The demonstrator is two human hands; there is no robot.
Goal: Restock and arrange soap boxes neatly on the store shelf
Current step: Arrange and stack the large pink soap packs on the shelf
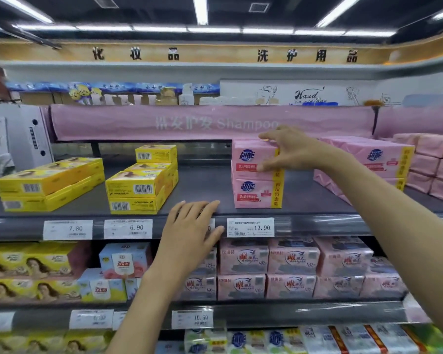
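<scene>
Two pink soap packs are stacked on the grey shelf (pixel 202 185), a lower one (pixel 256 194) and an upper one (pixel 252 157). My right hand (pixel 289 149) grips the upper pink pack, fingers over its top and thumb on its front face. My left hand (pixel 189 233) rests flat on the shelf's front edge, fingers spread over a price label. More pink soap packs (pixel 379 159) stand to the right. Yellow soap boxes lie in stacks at the left (pixel 49 185) and in the middle (pixel 138 187).
A pink shampoo banner (pixel 189 122) hangs low over the shelf. Price tags (pixel 251 227) line the front rail. The shelf below holds pink, blue and yellow soap packs (pixel 292 267). A white carton (pixel 28 136) stands at the far left.
</scene>
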